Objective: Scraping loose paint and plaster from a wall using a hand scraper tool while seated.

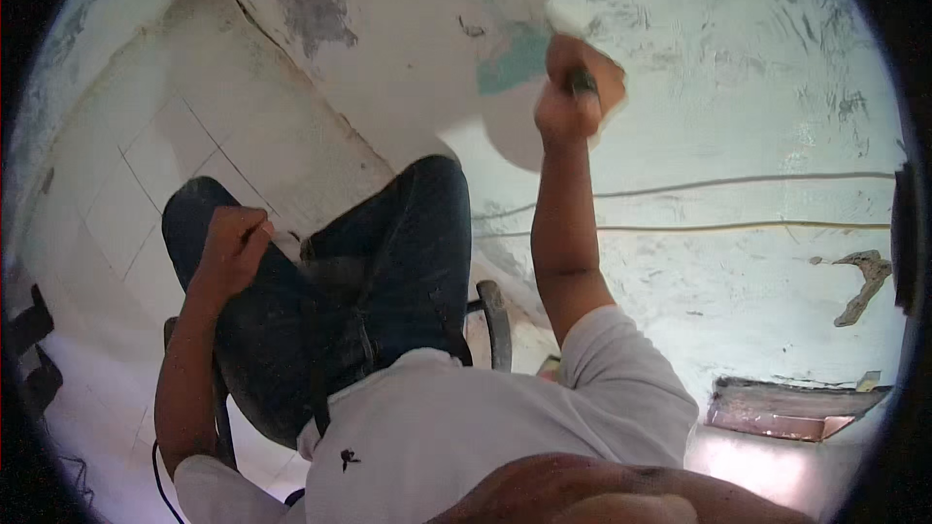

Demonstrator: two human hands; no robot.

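My right hand (582, 91) is raised at the wall (699, 116), its fingers wrapped around the dark handle of a tool (582, 81). The tool's working end is hidden by the hand. Just left of it, a teal patch (513, 62) shows on the whitish, patchy wall. My left hand (237, 244) rests on my left thigh in dark jeans (255, 335), fingers curled in, and nothing is seen in it. A small light band shows on one of its fingers.
Two cables (728, 224) run along the wall to the right. Below them are a chipped patch (866, 284) and a recessed opening (794, 411). I sit on a chair with a dark frame (496, 327). Pale floor tiles (167, 160) lie at the left.
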